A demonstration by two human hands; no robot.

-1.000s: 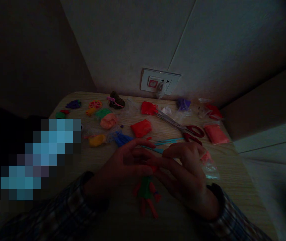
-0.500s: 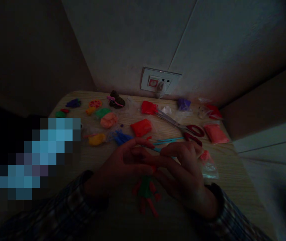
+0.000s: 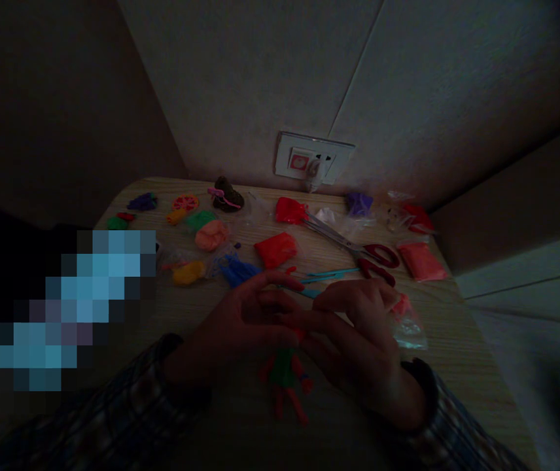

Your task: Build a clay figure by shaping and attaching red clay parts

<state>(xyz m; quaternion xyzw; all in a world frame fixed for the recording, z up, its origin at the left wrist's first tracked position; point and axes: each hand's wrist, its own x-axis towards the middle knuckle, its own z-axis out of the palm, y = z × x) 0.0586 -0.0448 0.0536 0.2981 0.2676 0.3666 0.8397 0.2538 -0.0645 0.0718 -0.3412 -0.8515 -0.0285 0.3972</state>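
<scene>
The scene is dim. My left hand (image 3: 241, 327) and my right hand (image 3: 358, 340) meet over the wooden table (image 3: 456, 366), fingertips pinched together on a small red clay piece (image 3: 300, 334). Just below them lies a little clay figure (image 3: 287, 383) with a green body and orange-red limbs. Thin blue modelling tools (image 3: 329, 273) lie just beyond my fingers. A clear plastic bag with pink clay (image 3: 407, 320) sits by my right hand.
Several clay lumps dot the far half: red (image 3: 276, 249), pink (image 3: 211, 235), yellow (image 3: 189, 272), blue (image 3: 238, 269), purple (image 3: 360, 203), brown (image 3: 228, 194). Red-handled scissors (image 3: 358, 250) lie right of centre. A wall socket (image 3: 312, 159) sits behind. A pixelated patch covers the left.
Almost nothing differs; my fingers shift slightly around the red piece while both hands stay above the figure.
</scene>
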